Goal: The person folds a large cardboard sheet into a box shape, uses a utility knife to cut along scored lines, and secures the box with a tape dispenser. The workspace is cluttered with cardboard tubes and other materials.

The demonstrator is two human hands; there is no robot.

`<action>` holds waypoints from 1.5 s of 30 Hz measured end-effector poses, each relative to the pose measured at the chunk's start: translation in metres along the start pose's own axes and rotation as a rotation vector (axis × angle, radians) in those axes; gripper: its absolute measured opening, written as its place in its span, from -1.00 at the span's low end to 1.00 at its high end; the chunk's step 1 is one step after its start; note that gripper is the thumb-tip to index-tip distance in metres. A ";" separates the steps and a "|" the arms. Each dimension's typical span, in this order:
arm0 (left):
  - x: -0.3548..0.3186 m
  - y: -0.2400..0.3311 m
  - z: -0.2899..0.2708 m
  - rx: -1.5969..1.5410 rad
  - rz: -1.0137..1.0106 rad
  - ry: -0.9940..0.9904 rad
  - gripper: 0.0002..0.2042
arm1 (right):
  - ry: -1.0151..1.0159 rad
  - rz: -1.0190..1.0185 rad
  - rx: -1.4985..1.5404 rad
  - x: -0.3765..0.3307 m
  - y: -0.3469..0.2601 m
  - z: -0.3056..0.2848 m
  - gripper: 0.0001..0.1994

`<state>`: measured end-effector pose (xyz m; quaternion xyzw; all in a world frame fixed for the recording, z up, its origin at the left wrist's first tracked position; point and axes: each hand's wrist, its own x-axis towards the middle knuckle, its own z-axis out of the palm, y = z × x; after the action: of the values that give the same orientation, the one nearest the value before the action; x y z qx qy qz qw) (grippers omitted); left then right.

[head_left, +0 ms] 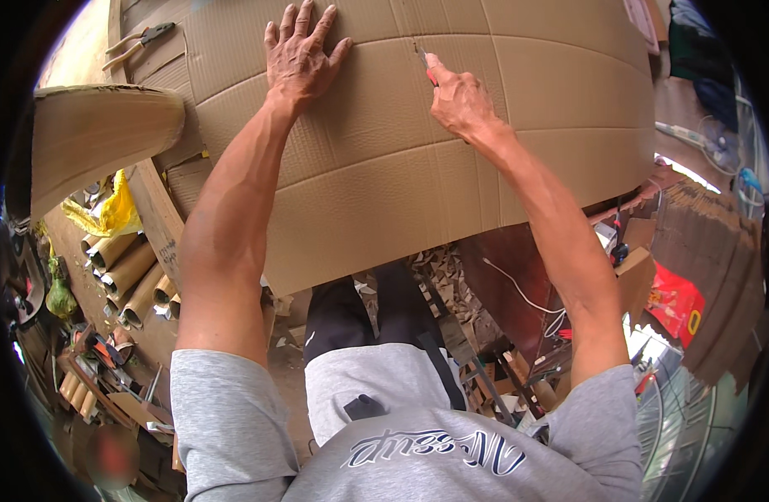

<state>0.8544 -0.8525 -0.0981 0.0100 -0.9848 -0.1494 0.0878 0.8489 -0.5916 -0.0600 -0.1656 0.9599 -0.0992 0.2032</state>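
Observation:
A large brown cardboard sheet (376,192), creased in a grid of lines, lies across the work surface before me. My left hand (303,57) presses flat on its far part, fingers spread. Further right, my right hand (465,102) is wrapped round a red-handled utility knife (432,77). The knife's thin blade points away from me and to the left, its tip at a short dark mark in the cardboard. Most of the handle is hidden inside my fist.
Pliers (142,43) lie at the far left, near a curved cardboard piece (108,138). Cardboard tubes (133,280) and a yellow plastic bag (108,209) are below left. A red bag (675,303) and a white cable (526,293) are at the right. Scraps litter the floor.

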 end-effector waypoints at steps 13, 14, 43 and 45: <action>0.002 -0.018 0.027 0.237 0.104 0.109 -0.37 | 0.114 -0.034 0.003 -0.024 -0.006 0.021 -0.24; 0.002 -0.018 0.027 0.235 0.103 0.108 -0.37 | 0.088 -0.023 -0.003 -0.025 -0.007 0.019 -0.23; 0.001 -0.018 0.030 0.219 0.103 0.128 -0.36 | 0.186 -0.022 0.179 -0.040 0.011 0.034 -0.36; 0.001 -0.021 0.033 0.205 0.097 0.131 -0.36 | 0.232 -0.032 0.201 -0.039 0.012 0.040 -0.37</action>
<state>0.8471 -0.8626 -0.1347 -0.0188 -0.9864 -0.0427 0.1577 0.8958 -0.5719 -0.0848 -0.1473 0.9594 -0.2163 0.1049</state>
